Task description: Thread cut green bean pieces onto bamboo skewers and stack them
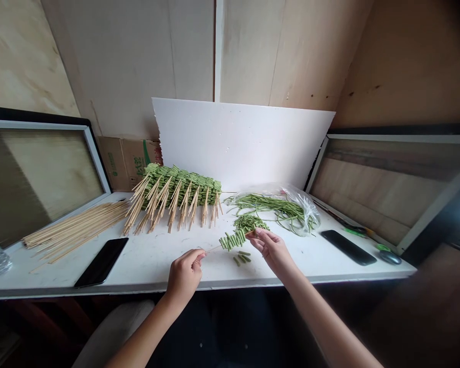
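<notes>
My left hand (184, 271) is closed around one end of a thin bamboo skewer (213, 249). Cut green bean pieces (232, 240) are threaded crosswise in a row along that skewer, held above the table. At its other end, the thumb and fingers of my right hand (269, 249) pinch the skewer; whether a bean piece is also between them, I cannot tell. Below lie several loose bean pieces (242, 258). A pile of cut beans (250, 223) sits just behind my right fingers.
Stacked bean skewers (184, 191) stand at the back left, beside bare skewers (80, 225). Long whole beans (272, 204) lie on a plastic bag (308, 209). Phones rest on the left (101, 261) and right (348, 247) of the white table (149, 271). A white board (245, 143) stands behind.
</notes>
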### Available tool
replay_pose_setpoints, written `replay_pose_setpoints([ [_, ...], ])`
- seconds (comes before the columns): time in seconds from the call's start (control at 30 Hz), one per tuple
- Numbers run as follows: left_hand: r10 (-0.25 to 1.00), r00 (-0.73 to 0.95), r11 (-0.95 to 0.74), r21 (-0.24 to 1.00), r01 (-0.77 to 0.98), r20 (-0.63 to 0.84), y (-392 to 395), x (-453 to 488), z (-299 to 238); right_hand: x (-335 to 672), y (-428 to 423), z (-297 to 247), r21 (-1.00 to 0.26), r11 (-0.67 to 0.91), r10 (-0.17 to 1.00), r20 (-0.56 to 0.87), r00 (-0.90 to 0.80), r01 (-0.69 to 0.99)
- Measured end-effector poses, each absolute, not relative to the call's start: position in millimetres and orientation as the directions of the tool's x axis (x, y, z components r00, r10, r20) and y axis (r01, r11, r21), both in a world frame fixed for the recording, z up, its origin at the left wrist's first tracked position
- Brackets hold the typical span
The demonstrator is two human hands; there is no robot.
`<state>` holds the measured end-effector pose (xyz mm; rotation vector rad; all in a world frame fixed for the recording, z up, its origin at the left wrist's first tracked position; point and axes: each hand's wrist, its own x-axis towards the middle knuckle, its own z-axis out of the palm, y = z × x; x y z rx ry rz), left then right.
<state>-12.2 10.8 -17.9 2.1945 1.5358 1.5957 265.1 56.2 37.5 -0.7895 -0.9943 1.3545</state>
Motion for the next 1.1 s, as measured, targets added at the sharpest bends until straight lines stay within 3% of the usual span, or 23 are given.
replay_pose_setpoints([
  [0.47,0.706,0.025,-0.517,0.491,0.701,0.708,10.5,-14.8,-26.9,250.4,47.7,25.6,-0.933,0.173,0.985,0.157,0.078,-0.314],
  [0.67,0.704,0.015,-0.509,0.490,0.708,0.710,9.5,-10.8,-23.4,236.8,45.6,13.0,-0.945,0.109,0.990,0.076,0.115,-0.307],
  [0.77,0.713,-0.031,-0.475,0.515,0.713,0.700,10.7,-12.9,-18.3,239.6,46.7,19.6,-0.948,0.130,0.990,0.109,0.089,-0.291],
  [0.83,0.725,-0.069,-0.438,0.536,0.722,0.685,12.1,-15.6,-15.8,247.2,49.1,24.9,-0.968,0.190,0.982,0.186,0.038,-0.166],
  [0.9,0.735,-0.092,-0.406,0.546,0.733,0.671,13.5,-18.1,-14.5,257.5,53.2,25.5,-0.955,0.280,0.960,0.277,-0.043,0.093],
  [1.0,0.744,-0.093,-0.395,0.546,0.739,0.662,14.5,-19.6,-14.0,271.4,62.4,13.4,-0.808,0.391,0.918,0.379,-0.119,0.440],
  [1.1,0.752,-0.078,-0.396,0.543,0.740,0.655,14.4,-18.7,-14.2,276.5,70.4,-4.9,-0.755,0.429,0.893,0.438,-0.106,0.496],
])
